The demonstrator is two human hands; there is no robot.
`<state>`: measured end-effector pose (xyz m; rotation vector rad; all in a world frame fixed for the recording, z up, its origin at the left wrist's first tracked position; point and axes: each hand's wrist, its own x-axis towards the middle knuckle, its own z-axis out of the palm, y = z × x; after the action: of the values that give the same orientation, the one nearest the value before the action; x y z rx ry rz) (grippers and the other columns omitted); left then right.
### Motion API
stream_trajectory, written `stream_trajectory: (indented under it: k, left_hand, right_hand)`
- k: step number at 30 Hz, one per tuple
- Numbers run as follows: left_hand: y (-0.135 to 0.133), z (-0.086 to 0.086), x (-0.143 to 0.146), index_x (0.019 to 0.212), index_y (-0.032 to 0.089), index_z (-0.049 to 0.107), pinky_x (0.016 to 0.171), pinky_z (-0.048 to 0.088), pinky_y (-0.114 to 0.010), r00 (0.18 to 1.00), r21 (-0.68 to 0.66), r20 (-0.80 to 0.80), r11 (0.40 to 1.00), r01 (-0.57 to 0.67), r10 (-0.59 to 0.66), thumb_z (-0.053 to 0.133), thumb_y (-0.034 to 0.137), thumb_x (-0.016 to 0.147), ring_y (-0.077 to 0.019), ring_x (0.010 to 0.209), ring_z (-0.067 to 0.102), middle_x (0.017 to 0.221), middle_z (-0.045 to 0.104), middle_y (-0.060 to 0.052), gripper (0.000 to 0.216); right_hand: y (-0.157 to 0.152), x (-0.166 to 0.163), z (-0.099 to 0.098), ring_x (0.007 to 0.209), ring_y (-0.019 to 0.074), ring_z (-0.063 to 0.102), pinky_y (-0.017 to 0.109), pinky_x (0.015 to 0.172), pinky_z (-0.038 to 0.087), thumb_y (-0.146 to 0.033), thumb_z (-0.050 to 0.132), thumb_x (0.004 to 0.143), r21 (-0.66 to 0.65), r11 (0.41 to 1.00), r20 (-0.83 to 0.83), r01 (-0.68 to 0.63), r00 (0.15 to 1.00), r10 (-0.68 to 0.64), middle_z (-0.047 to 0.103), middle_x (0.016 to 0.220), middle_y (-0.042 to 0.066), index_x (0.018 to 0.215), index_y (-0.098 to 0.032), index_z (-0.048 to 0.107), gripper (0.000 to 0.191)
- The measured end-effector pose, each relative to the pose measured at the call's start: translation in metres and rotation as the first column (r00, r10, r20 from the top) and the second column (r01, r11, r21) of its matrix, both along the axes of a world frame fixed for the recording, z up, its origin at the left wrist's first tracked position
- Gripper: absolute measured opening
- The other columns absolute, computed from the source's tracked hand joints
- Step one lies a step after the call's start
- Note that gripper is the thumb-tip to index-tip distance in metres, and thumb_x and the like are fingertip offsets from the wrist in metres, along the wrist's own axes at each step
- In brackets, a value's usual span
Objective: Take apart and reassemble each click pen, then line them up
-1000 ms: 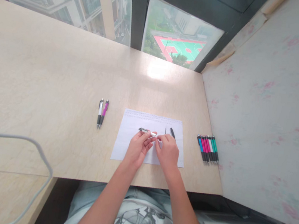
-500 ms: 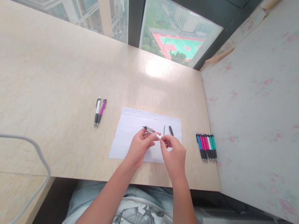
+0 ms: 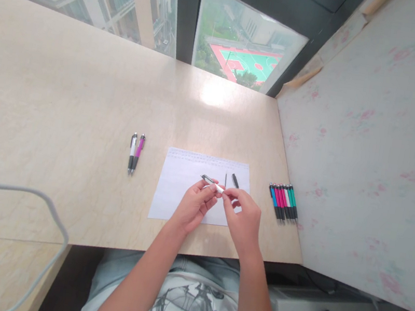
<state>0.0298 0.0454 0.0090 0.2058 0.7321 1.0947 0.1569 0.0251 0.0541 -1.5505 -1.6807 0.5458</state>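
Left hand (image 3: pixel 194 207): fingers clamped on white pen barrel (image 3: pixel 211 182) | Right hand (image 3: pixel 245 219): fingers pinching barrel's near end | Below: paper sheet (image 3: pixel 178 188) on counter (image 3: pixel 60 116)

The pen (image 3: pixel 212 182) is a slim white barrel with a dark, silvery clip end. It is held just above the paper (image 3: pixel 174 192), nearly level, with the clip end pointing away and to the left. The left hand (image 3: pixel 193 208) pinches its middle from below and the right hand (image 3: pixel 244 219) pinches its near end. Just beyond it, a thin dark refill (image 3: pixel 225 180) and a short black grip (image 3: pixel 235 180) lie side by side on the paper, apart from each other.
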Motion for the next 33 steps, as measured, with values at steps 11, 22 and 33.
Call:
stream_trajectory:
  k: [11, 22, 33]
  left_hand:
    - [0.003, -0.003, -0.005, 0.096, 0.013, 0.067, 0.066, 0.055, -0.014, 0.999, 0.01, -0.009, 0.999, 0.051, -0.051, 0.076, 0.019, 0.077, -0.0104, 0.078, 0.069, 0.09, 0.073, -0.007, 0.022]
    - [0.007, -0.004, -0.011, 0.09, 0.012, 0.068, 0.06, 0.054, -0.01, 0.993, -0.079, 0.093, 0.995, -0.058, 0.065, 0.077, 0.015, 0.074, -0.0061, 0.068, 0.065, 0.089, 0.071, -0.006, 0.018]
    - [0.007, -0.007, -0.009, 0.091, 0.012, 0.068, 0.061, 0.052, -0.011, 0.992, -0.043, 0.02, 0.992, -0.12, 0.121, 0.077, 0.017, 0.074, -0.0066, 0.072, 0.065, 0.093, 0.071, -0.006, 0.02]
  right_hand:
    - [-0.002, 0.002, -0.006, 0.072, 0.0151, 0.062, 0.027, 0.062, 0.049, -0.022, 0.058, 0.089, -0.003, 1.0, 0.002, 0.019, 1.0, -0.019, 0.071, 0.084, 0.002, 0.089, -0.022, 0.068, 0.01]
    - [0.001, 0.004, -0.023, 0.072, 0.0166, 0.063, 0.028, 0.062, 0.051, -0.027, 0.055, 0.089, -0.022, 0.997, 0.038, 0.074, 0.997, -0.073, 0.071, 0.084, 0.004, 0.086, -0.02, 0.067, 0.014]
    - [-0.014, 0.022, -0.055, 0.069, 0.0161, 0.06, 0.029, 0.071, 0.047, -0.019, 0.052, 0.089, -0.176, 0.984, 0.329, -0.024, 0.941, 0.081, 0.065, 0.087, 0.005, 0.103, -0.019, 0.067, 0.021]
